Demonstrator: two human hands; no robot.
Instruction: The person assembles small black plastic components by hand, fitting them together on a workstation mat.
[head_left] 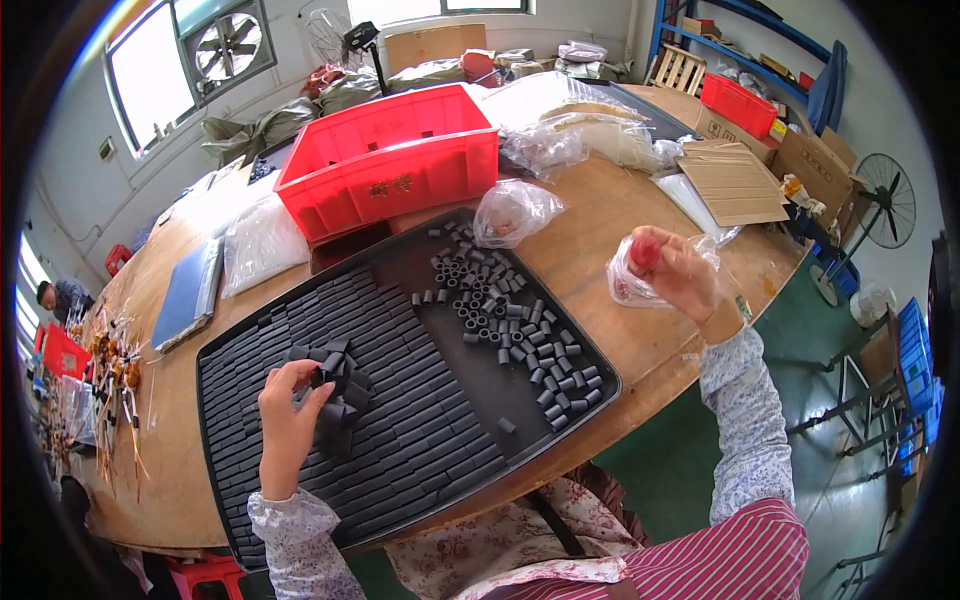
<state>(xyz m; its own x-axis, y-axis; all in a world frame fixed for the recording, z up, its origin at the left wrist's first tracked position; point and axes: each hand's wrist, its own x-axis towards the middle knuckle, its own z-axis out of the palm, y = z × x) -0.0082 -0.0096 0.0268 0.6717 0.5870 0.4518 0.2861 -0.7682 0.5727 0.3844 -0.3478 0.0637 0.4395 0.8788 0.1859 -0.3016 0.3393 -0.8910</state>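
A wide black tray (585, 352) lies on the wooden table in front of me. Neat rows of small black tubes (400, 420) fill its left and middle, and loose black tubes (500, 310) are scattered over its right part. My left hand (285, 420) rests on the rows and pinches a disturbed clump of black tubes (338, 378). Raised above the table's right edge, my right hand (680, 272) grips a clear plastic bag (632, 282) with a small red piece (645, 252) at my fingertips.
A red plastic crate (390, 160) stands behind the tray, with clear bags (515, 212) and cardboard sheets (735, 185) beyond it. A blue-grey flat board (185, 295) lies to the left. Another person (60, 298) sits at the far left. A floor fan (888, 205) stands right.
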